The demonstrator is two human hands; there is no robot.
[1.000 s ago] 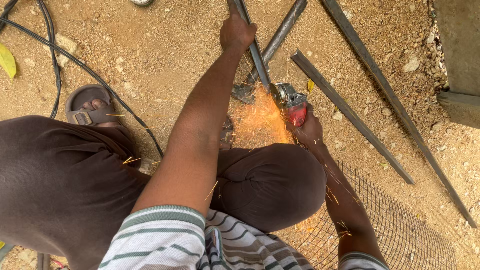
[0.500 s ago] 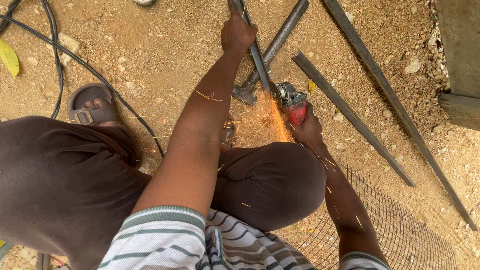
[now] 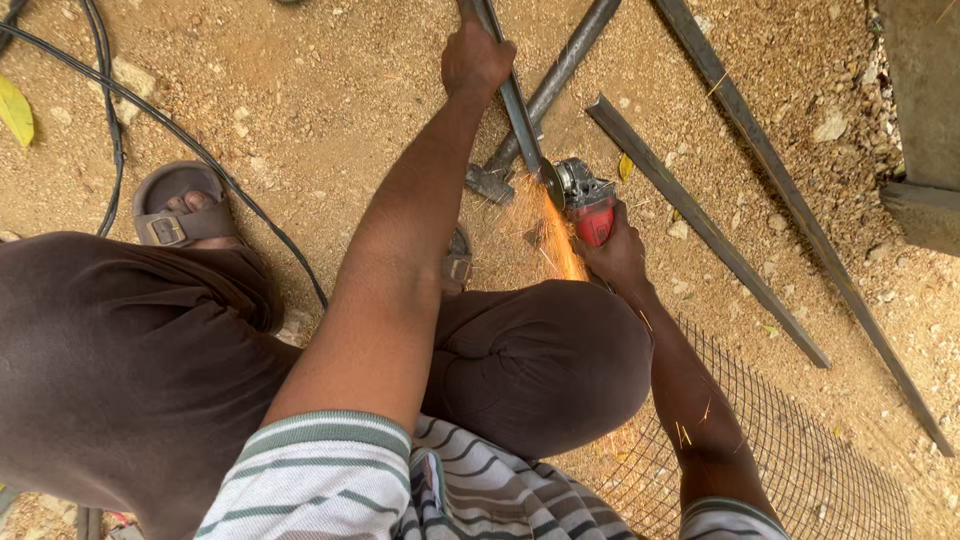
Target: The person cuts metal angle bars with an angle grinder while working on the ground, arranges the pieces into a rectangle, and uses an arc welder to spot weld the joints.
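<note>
- Steel, dull grey and rust-flecked: the angle bar [image 3: 515, 100] runs from the top edge of the view down and to the right, ending where the angle grinder [image 3: 585, 200] meets it, out in front of the knees.
- Left hand [image 3: 475, 60] is wrapped shut around the bar high up, arm stretched straight out; it sits farther from the body than the cut.
- Right hand [image 3: 620, 258] is closed around the red grinder body, just below and right of the bar; the silver guard and disc touch the bar's lower end. This hand is the one nearer the contact point.
- Bar's long axis lies nearly along the line of the left arm; the grinder crosses it at an angle from the right.
- Orange sparks [image 3: 555, 240] fan downward from the disc towards the right knee; a few streaks show along the right forearm.
- A round pipe [image 3: 570, 65] crosses under the bar, slanting up to the right. Two more flat steel lengths [image 3: 700, 225] lie on the ground further right, well apart from the hands.
- Ground is coarse sandy gravel [image 3: 300, 100], tan, pebbly.
- Wire mesh [image 3: 800, 460], fine square grid, lies under the right forearm.
- Black cables [image 3: 200, 155] loop past a grey sandal [image 3: 175, 215] on the left foot.
- Dark brown trousers, striped shirt.
</note>
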